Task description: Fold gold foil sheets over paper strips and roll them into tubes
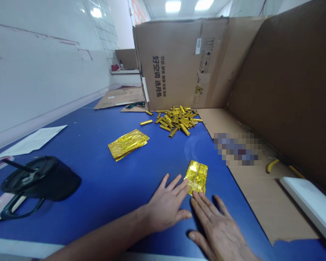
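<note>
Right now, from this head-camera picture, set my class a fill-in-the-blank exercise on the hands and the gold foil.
The gold foil packet lies on a ____ tabletop.
The left hand touches the packet's ____ edge.
The right hand touches its ____ edge.
Short gold foil tubes lie heaped against a ____ box panel.

Missing words: blue; left; lower; cardboard.

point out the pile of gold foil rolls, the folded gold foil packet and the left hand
pile of gold foil rolls [176, 121], head view, middle of the heap
folded gold foil packet [196, 177], head view, centre seam
left hand [165, 204], head view, back of the hand
</note>
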`<state>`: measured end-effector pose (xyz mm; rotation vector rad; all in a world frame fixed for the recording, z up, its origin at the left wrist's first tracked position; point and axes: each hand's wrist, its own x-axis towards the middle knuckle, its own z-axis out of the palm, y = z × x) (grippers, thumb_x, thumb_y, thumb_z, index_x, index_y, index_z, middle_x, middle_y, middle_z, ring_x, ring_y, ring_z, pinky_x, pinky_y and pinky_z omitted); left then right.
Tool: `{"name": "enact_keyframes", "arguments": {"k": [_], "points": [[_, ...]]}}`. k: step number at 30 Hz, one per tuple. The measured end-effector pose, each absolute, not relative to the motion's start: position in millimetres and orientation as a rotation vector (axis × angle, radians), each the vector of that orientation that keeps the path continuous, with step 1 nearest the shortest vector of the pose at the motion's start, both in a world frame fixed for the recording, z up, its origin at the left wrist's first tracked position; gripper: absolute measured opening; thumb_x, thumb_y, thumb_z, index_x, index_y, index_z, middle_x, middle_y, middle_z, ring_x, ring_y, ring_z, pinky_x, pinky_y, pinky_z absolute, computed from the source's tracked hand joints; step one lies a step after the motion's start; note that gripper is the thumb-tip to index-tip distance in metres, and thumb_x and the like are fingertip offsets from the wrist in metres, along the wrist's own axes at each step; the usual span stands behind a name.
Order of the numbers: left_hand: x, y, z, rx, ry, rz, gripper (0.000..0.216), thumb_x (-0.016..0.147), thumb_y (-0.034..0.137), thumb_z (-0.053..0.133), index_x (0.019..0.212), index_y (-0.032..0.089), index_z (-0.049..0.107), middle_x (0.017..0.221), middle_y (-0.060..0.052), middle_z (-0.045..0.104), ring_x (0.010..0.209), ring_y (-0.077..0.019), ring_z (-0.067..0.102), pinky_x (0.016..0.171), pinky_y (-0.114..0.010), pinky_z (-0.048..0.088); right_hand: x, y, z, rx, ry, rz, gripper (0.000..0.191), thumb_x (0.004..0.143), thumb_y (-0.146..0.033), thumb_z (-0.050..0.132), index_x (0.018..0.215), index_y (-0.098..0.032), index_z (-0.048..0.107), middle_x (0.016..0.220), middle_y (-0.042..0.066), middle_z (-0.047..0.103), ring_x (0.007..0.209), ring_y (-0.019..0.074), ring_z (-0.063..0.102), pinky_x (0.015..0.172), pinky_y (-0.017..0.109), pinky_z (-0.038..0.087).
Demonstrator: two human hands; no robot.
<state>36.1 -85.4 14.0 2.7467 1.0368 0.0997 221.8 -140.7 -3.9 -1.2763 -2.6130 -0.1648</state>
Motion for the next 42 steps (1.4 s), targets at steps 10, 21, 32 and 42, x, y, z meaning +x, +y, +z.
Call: {"name": "enact_keyframes", "arguments": {"k": [10, 21, 32, 42], "points": [[28.1, -60.8, 11.1, 2.875, 1.113, 0.135, 0.041, 0.086, 0.042, 0.032, 0.124, 0.028, 0.035, 0.133, -0.003, 0.035, 0.127, -0.0274, 0.014, 0.096, -0.056, 0.013, 184.0, -149.6, -16.7, -1.133, -2.668, -0.001, 0.076, 0.065, -0.065, 0.048, 0.119, -0.012, 0.050, 0.118, 0.023, 0.049, 0.112, 0.0378, 0.041, 0.090, 0.053, 0.033], [31.4, -63.6, 3.1, 2.705, 1.235, 0.190, 0.041, 0.084, 0.039, 0.041, 0.124, 0.032, 0.035, 0.135, -0.001, 0.032, 0.126, -0.0251, 0.018, 0.097, -0.054, 0.016, 186.1, -151.3, -15.4, -1.068, -2.782, 0.163, 0.075, 0.064, -0.058, 0.056, 0.122, -0.013, 0.046, 0.125, 0.026, 0.039, 0.115, 0.0422, 0.031, 0.090, 0.055, 0.032], [35.5, -29.5, 26.2, 2.731, 1.031, -0.045, 0.040, 0.081, 0.025, 0.046, 0.120, 0.033, 0.041, 0.139, -0.010, 0.020, 0.128, -0.0289, 0.009, 0.094, -0.056, 0.017, 222.5, -86.2, 62.7, -1.340, -2.385, 0.534, 0.030, 0.087, -0.028, 0.035, 0.102, -0.024, 0.060, 0.097, 0.004, 0.066, 0.091, 0.0178, 0.057, 0.087, 0.036, 0.038], [33.6, -8.0, 29.3, 2.817, 1.241, 0.023, 0.041, 0.079, 0.026, 0.050, 0.119, 0.033, 0.043, 0.132, -0.007, 0.033, 0.124, -0.0264, 0.022, 0.095, -0.050, 0.018, 222.1, -64.5, 34.0, -1.326, -2.621, 0.509, 0.026, 0.083, -0.031, 0.041, 0.103, -0.023, 0.055, 0.114, 0.007, 0.057, 0.114, 0.0200, 0.042, 0.098, 0.047, 0.018]]}}
